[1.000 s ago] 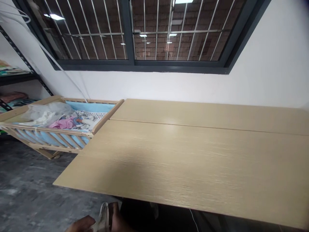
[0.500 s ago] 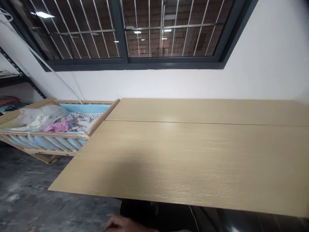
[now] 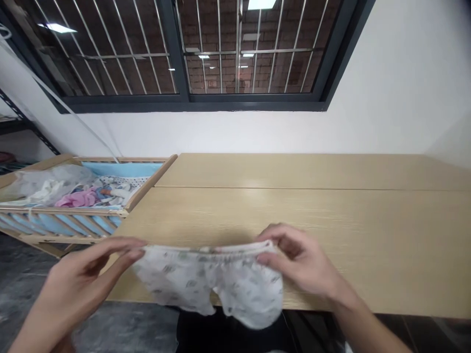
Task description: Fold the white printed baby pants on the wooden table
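Note:
Both my hands hold up a small white printed garment (image 3: 209,282), baby shorts by the look of them, stretched by the waistband above the near edge of the table. My left hand (image 3: 84,277) pinches the left end of the waistband with thumb and fingers. My right hand (image 3: 298,262) pinches the right end. The two short legs hang down in front of the table edge. The garment is blurred by motion.
A long light wooden table (image 3: 331,225) of two boards runs along the white wall under a barred window (image 3: 198,49). A wooden baby crib (image 3: 73,215) with blue lining and piled clothes (image 3: 79,191) stands at the table's left end. Dark shelving (image 3: 14,127) is at far left.
Both hands have come up from below the frame, holding the white garment stretched between them over the table's near edge. The camera has turned slightly left.

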A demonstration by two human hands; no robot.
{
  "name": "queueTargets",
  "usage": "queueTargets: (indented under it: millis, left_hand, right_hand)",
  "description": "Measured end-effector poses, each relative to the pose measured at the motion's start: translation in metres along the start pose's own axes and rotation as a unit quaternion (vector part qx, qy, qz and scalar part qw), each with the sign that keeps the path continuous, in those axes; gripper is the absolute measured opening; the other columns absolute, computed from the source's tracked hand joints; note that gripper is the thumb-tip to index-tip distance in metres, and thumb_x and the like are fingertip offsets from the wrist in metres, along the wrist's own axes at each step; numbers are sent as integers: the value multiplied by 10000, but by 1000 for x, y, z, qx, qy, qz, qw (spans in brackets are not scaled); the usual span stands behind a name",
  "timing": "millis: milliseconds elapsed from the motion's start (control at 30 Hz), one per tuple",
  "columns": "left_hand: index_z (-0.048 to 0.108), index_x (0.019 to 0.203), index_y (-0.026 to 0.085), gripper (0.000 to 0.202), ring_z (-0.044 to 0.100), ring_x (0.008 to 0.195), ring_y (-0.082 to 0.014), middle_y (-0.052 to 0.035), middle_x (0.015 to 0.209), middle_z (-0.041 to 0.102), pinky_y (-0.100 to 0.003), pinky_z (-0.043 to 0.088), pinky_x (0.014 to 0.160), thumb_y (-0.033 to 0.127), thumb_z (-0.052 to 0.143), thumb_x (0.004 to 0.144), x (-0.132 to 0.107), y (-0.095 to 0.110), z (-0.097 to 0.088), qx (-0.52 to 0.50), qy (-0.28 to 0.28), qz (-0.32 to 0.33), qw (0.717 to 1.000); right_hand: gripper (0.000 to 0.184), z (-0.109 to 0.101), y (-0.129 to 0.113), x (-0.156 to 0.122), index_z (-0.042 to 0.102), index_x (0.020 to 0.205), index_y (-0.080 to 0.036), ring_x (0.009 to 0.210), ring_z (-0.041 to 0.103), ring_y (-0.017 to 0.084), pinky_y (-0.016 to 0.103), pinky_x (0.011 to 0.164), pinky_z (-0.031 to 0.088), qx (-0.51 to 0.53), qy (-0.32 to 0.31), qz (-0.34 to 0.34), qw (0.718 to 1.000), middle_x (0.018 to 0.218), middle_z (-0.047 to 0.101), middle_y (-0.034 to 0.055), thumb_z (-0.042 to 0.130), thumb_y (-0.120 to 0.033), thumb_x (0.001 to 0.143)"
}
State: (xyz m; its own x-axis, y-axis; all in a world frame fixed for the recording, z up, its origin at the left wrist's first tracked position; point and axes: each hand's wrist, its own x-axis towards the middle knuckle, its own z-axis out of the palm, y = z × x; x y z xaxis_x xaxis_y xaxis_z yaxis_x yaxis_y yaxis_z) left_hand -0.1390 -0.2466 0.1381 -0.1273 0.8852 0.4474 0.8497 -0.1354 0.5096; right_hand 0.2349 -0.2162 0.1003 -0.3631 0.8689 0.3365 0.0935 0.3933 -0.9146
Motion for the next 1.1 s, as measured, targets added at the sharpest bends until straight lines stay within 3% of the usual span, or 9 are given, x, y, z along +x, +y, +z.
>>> queueTargets:
  millis: [133,233,367,500,633,767,833,1000,1100]
  left_hand:
    - [735,865,321,293,696,843,-212,38,918,776,-300,538,776,592,624,858,55,41,34,-53,-63,81,993]
    - [707,935,257,296,675,905,-221,-23,1007,756,-306,519,810,510,554,925,93,56,68,-56,-102,119,986]
    - [696,982,227,247,651,973,-211,-45,1078,736,-300,489,885,377,502,952,137,54,132,-39,-133,130,982]
    - [712,1008,195,221,644,1015,-202,-66,1116,738,-268,469,862,276,512,963,165,46,196,17,-175,58,983]
    - [711,1043,164,211,641,1060,-227,-108,1138,724,-318,494,891,265,535,982,178,41,238,64,-193,9,979]
    - [639,1191,170,308,639,1092,-235,-97,1237,650,-456,544,945,386,612,973,185,41,258,108,-199,-25,974]
    - [612,1239,178,355,640,1090,-237,-95,1265,628,-469,559,933,397,634,961,187,45,261,120,-203,-34,971]
    - [598,1259,151,341,584,1207,-277,-140,1333,596,-506,487,1026,349,594,981,182,73,252,134,-195,-31,971]
    - [575,1271,117,319,513,1308,-303,-207,1376,571,-462,400,1084,279,478,1013,153,103,241,121,-198,1,973]
  right_hand:
    - [312,-54,-15,27,723,1150,-239,679,603,155,283,576,521,-80,5,30,996,870,696,51,709,-429,903]
    - [349,-80,-5,56,712,1190,-227,825,646,195,333,711,553,-123,15,45,991,962,717,75,673,-443,918]
    - [304,-98,51,99,695,1176,-177,828,648,189,303,726,523,-160,51,96,981,916,713,74,627,-348,934]
    - [192,-102,119,136,693,1056,-126,753,628,148,233,668,473,-223,79,164,958,888,711,76,580,-209,924]
    - [180,-97,161,164,691,1026,-129,799,621,137,215,710,450,-290,102,195,931,960,717,69,577,-148,888]
    - [168,-95,183,183,696,996,-168,917,633,174,248,819,443,-330,121,218,910,1009,725,70,615,-131,853]
    - [167,-94,191,189,698,984,-186,997,631,197,281,892,428,-350,127,228,900,1050,727,73,617,-127,850]
    - [146,-94,205,193,702,961,-188,1082,621,239,335,955,410,-372,131,248,885,1099,730,101,642,-149,834]
    - [207,-98,206,194,696,1012,-187,1015,643,227,300,880,449,-364,136,251,886,1043,745,89,684,-200,806]
